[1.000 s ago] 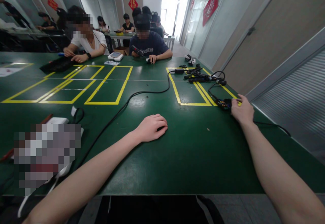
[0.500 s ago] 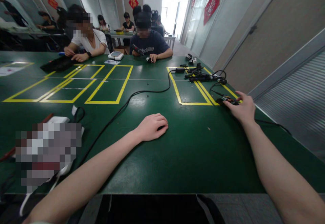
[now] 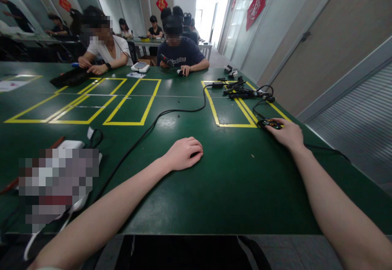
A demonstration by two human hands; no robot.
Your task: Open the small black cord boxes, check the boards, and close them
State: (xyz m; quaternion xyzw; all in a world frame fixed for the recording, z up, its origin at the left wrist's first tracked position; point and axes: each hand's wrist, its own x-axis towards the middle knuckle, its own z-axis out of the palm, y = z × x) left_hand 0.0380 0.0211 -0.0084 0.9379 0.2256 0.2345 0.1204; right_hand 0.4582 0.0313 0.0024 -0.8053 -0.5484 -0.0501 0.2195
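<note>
My left hand (image 3: pixel 184 154) rests on the green table, its fingers curled together and the thumb below them. A dark gap shows between thumb and fingers, and no object is visible in it. Farther off at the right, my right hand (image 3: pixel 288 132) grips a small black object with coloured parts (image 3: pixel 270 123) between thumb and fingers. This object lies low at the table, by the corner of a yellow tape outline (image 3: pixel 237 125); its exact kind is unclear. Just behind it is a tangled bundle of black cables (image 3: pixel 245 93).
A long black cable (image 3: pixel 159 117) crosses the green table (image 3: pixel 226 192). A blurred-out item (image 3: pixel 58 184) with white cords lies at left. Across the table, two people (image 3: pixel 107 49) handle things near a black tray (image 3: pixel 72 77) and a white device (image 3: pixel 140 67). A glass wall stands right.
My right hand has moved slightly left and lowered its fingers over the small black object, which has also shifted a little left. My left hand has stayed in place.
</note>
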